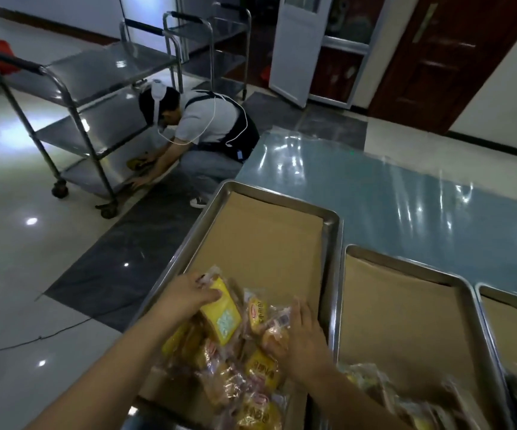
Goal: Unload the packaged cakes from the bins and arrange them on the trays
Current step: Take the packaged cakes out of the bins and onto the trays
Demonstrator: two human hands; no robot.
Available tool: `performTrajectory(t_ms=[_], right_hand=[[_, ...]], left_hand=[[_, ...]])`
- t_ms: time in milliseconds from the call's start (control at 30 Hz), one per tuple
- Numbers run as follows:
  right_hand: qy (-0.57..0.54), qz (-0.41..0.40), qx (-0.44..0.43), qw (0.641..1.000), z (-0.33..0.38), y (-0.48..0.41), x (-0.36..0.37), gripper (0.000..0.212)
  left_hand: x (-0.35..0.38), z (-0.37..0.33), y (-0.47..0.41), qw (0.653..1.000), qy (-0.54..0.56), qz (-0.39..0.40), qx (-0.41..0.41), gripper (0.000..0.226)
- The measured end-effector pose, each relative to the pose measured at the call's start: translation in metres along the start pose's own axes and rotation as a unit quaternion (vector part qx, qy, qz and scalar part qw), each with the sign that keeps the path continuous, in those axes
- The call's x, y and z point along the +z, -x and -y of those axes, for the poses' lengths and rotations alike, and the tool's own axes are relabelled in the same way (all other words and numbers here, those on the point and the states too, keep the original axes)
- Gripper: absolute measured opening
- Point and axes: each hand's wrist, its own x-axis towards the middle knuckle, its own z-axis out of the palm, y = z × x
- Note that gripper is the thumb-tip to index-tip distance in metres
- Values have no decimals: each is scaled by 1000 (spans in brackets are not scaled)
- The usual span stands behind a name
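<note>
My left hand [189, 294] grips a yellow cake packet [221, 316], fingers closed on its top edge, above the pile of packaged cakes [251, 377] in the left tray [186, 243]. My right hand [305, 339] lies flat and open on the pile. The middle tray [455, 279] seems to hold more packets, blurred, on the bench [406, 197].

I see one view only, from the head, looking forward and steeply down, close over the trays [333, 226] in the lower right; the floor [18, 259] fills the left.
</note>
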Motion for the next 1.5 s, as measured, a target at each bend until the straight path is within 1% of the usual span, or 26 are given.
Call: performTrajectory(t_ms=[100, 167, 267, 367, 433, 500, 600, 667, 700, 733, 767, 800, 867, 900, 967, 1033, 1100, 1133, 1200, 1267, 1333, 1400, 1500], right_hand=[[15, 6, 12, 1000, 3, -4, 1, 107], [22, 20, 13, 999, 4, -5, -3, 106], [-18, 8, 18, 1000, 8, -2, -12, 102], [-115, -57, 12, 992, 14, 8, -26, 85], [-145, -111, -11, 983, 17, 17, -35, 68], [-166, -158, -17, 973, 17, 25, -45, 57], [-206, -203, 5, 957, 2, 35, -56, 52], [-230, -231, 37, 945, -18, 41, -65, 39], [-235, -244, 54, 939, -30, 45, -70, 40], [-241, -250, 71, 935, -43, 47, -74, 49], [-248, -246, 86, 933, -57, 49, -78, 54], [-259, -239, 98, 931, -71, 51, -82, 53], [-279, -224, 113, 927, -97, 53, -89, 48], [-279, -215, 119, 928, -109, 52, -92, 42], [-288, -209, 119, 927, -130, 52, -97, 35], [-289, -193, 102, 932, -150, 53, -102, 41], [-235, -141, 90, 958, -169, 53, -104, 44], [-199, -104, 83, 971, -178, 52, -104, 46], [-143, -26, 53, 988, -192, 53, -105, 51], [-99, 31, 26, 994, -202, 55, -105, 52], [-65, 63, -6, 996, -206, 55, -109, 51], [-49, 59, -38, 996, -205, 57, -114, 48], [-60, 4, -56, 997, -202, 62, -122, 42]], left_hand=[[-8, -7, -10, 999, -19, 50, 4, 15], [-11, -18, -15, 996, -51, 76, 18, 14], [-14, -44, -21, 990, -90, 97, 48, 16], [-11, -69, -25, 987, -61, 130, 70, 15], [1, -83, -23, 985, -22, 152, 82, 12], [23, -93, -18, 980, 17, 177, 88, 11], [67, -100, -8, 975, 46, 200, 85, 9], [100, -101, -2, 975, 65, 199, 77, 9], [117, -102, 1, 975, 75, 198, 71, 9], [133, -102, 4, 975, 82, 197, 65, 11], [149, -102, 6, 975, 85, 198, 61, 13], [165, -100, 9, 974, 78, 203, 60, 13], [198, -98, 13, 975, 34, 206, 73, 13], [214, -97, 16, 977, 1, 195, 84, 15], [245, -96, 22, 980, -44, 157, 111, 25], [271, -95, 30, 980, -39, 136, 142, 42], [293, -91, 37, 977, -52, 131, 158, 55], [302, -87, 39, 975, -86, 130, 159, 62], [312, -79, 42, 962, -196, 108, 153, 73], [316, -77, 46, 952, -240, 87, 170, 69], [317, -81, 53, 946, -254, 72, 186, 55], [316, -87, 60, 939, -277, 51, 197, 46], [318, -94, 71, 933, -286, 27, 218, 37]])
